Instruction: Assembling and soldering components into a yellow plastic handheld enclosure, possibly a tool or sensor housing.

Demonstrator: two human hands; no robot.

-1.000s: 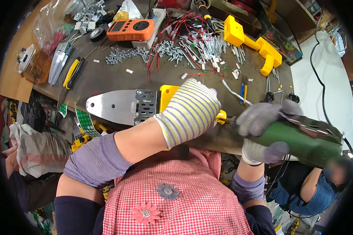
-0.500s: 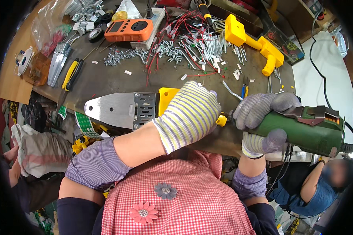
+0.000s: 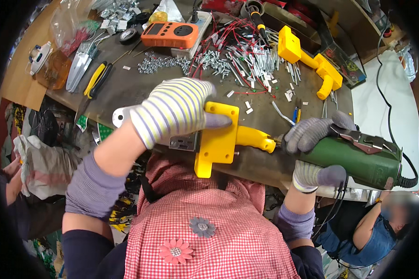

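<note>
In front of me lies a tool with a yellow plastic body (image 3: pixel 221 135), a curved yellow handle (image 3: pixel 253 138) and a flat metal plate, mostly hidden by my forearm and glove. My left hand (image 3: pixel 174 109), in a striped glove, is closed on the body's left side where it meets the plate, its thumb on the yellow face. My right hand (image 3: pixel 314 139), in a grey-palmed glove, grips a green corded electric screwdriver (image 3: pixel 354 160) held level. The screwdriver's tip points left at the handle's end; whether they touch I cannot tell.
Loose screws (image 3: pixel 260 63), nuts (image 3: pixel 160 63) and red wires lie across the bench's back. An orange meter (image 3: pixel 170 35) stands behind them. Another yellow handle piece (image 3: pixel 328 72) lies at the back right, pliers (image 3: pixel 97 79) at left. A co-worker (image 3: pixel 363 228) sits at lower right.
My left hand has moved left, from the yellow handle to the body beside the plate. The yellow body has turned and come nearer me. The screwdriver stays in my right hand.
</note>
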